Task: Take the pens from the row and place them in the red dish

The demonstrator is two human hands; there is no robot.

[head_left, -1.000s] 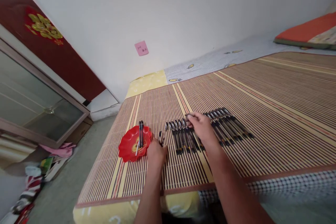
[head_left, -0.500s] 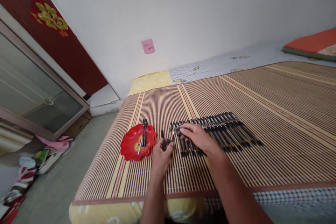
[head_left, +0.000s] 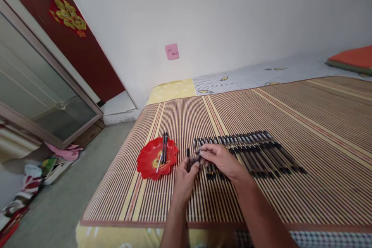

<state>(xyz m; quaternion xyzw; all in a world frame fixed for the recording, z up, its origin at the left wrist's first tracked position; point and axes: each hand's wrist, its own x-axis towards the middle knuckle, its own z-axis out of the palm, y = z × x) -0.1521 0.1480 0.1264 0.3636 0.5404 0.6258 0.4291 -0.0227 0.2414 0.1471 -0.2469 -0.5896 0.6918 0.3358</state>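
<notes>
A: Where is your pen?
B: Your right hand [head_left: 221, 159] grip pinches the slim black pen [head_left: 198, 152]. Your left hand [head_left: 185, 176] grip holds a short dark cap [head_left: 188, 152], three o'clock of the red scalloped plastic dish [head_left: 146, 164].

The bed [head_left: 171, 87] is covered by a yellow and checked sheet [head_left: 238, 75], with a striped bamboo mat [head_left: 290, 100] spread over most of it. Directly on the mat, near its front edge, a long row of dark pens [head_left: 255, 151] lies side by side, touching. At 9 o'clock from the row, just beside it, sits 1 red scalloped plate [head_left: 145, 162]. Far off at 2 o'clock, an orange cushion [head_left: 353, 57] rests on the sheet.
</notes>
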